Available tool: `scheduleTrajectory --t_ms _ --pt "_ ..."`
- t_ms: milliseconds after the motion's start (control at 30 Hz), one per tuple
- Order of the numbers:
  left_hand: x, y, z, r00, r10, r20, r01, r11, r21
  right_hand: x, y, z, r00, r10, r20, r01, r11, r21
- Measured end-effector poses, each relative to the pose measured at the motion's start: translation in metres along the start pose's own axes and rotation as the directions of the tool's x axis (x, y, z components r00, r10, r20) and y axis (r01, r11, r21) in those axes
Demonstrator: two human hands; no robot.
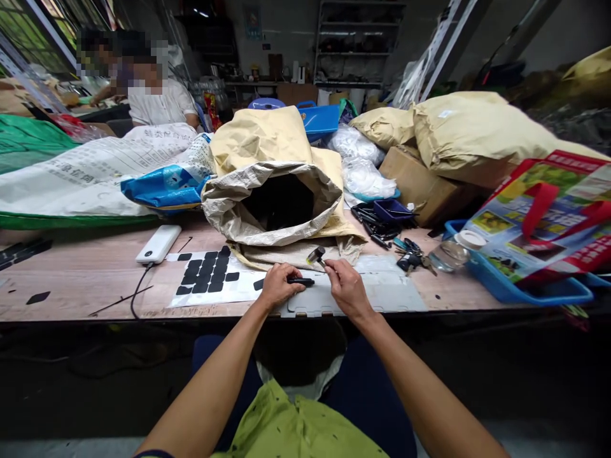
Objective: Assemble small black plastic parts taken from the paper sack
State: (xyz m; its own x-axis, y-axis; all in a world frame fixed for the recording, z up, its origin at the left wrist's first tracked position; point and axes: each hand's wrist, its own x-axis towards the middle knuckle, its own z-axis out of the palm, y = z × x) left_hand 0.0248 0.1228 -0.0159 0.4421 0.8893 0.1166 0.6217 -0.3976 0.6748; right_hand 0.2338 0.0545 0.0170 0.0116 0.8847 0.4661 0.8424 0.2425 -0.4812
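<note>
My left hand [279,286] is closed on a small black elongated piece [301,281] whose exact kind I cannot make out. It is held low over a pale grey board [372,287] at the table's front edge. In my right hand [347,289] is a small hammer [316,256], its head raised to the upper left of my fingers, above the board and apart from the black piece. To the left of my left hand lies a white sheet with rows of black rounded patches [205,272]. Behind both hands a large tan sack [272,207] lies with its dark mouth facing me.
A white power bank [159,243] with a black cable lies at left. On the right are black pieces [377,222], keys [415,257], a clear jar [451,254] and a blue basket [520,289] holding a colourful bag. A co-worker [162,102] sits at the far left.
</note>
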Motion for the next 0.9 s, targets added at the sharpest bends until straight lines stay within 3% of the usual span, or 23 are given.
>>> scheduleTrajectory --t_ms 200,367,567,733,900 --pt "0.001 -0.002 0.002 1.0 0.011 -0.007 -0.012 1.0 -0.011 -0.02 -0.029 -0.001 0.996 -0.019 0.089 0.028 0.995 -0.099" --pt "0.002 -0.002 0.002 1.0 0.006 -0.002 -0.006 1.0 0.014 -0.027 -0.033 0.004 0.991 -0.021 0.13 0.042 0.986 -0.164" --pt "0.002 -0.002 0.004 1.0 -0.007 -0.017 0.006 1.0 -0.023 -0.031 -0.027 -0.003 0.999 -0.001 0.05 0.009 0.988 -0.156" --pt "0.001 -0.002 0.005 1.0 -0.017 -0.024 0.017 0.999 -0.029 -0.036 -0.015 -0.006 0.998 0.014 0.068 -0.008 0.996 -0.088" --pt "0.001 0.001 0.002 1.0 -0.014 -0.001 0.014 1.0 -0.009 -0.006 0.012 -0.009 0.998 0.053 -0.043 -0.058 0.991 -0.12"
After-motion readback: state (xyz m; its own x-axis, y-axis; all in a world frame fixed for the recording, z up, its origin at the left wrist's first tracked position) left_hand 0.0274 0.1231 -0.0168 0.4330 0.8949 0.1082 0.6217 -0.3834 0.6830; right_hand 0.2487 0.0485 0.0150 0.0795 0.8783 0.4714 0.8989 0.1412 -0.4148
